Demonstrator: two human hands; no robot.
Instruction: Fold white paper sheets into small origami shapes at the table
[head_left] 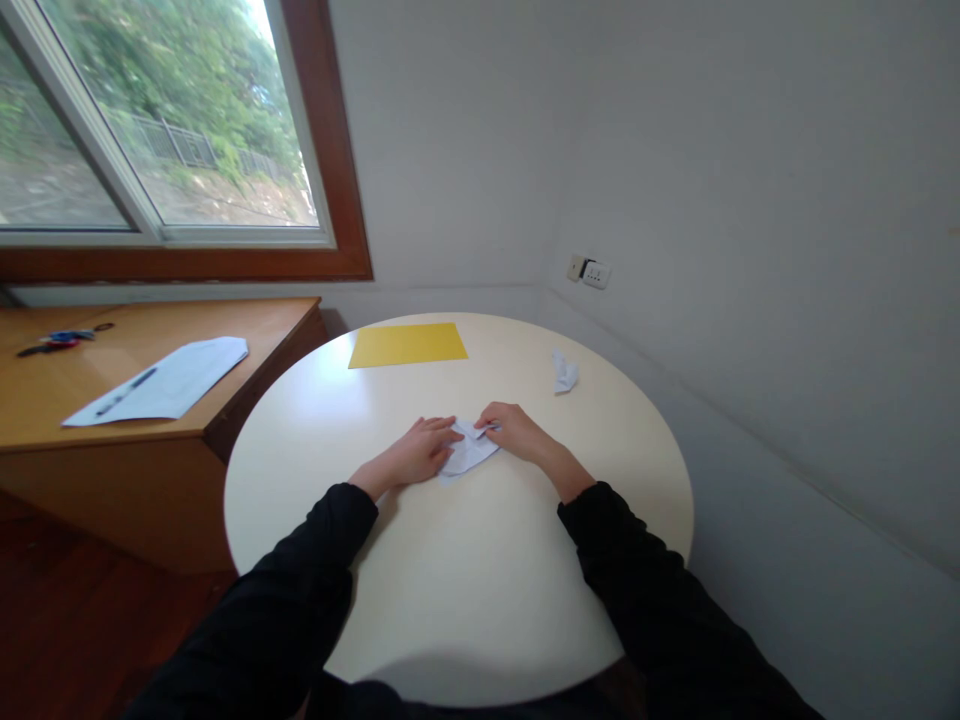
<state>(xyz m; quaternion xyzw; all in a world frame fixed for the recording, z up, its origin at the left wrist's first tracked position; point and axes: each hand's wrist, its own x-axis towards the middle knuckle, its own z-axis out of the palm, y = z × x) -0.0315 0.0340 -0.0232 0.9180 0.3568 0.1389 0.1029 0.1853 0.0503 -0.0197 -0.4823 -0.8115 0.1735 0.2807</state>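
Note:
A folded white sheet of paper (469,455) lies on the round table, with creased layers along its upper edge. On its left part rests my left hand (421,450), fingers stretched out and pressing the paper against the tabletop. My right hand (517,432) pinches a raised fold at the paper's upper right, thumb and fingers closed on it. Parts of the sheet are covered by both hands. A small crumpled piece of white paper (565,373) sits farther back on the right, apart from my hands.
The round cream table (465,600) also bears a yellow sheet (409,345) at the back. On the wooden desk (277,330) to the left are white papers (191,370), a pen (126,391) and scissors (66,340). A wall socket (596,275) is behind.

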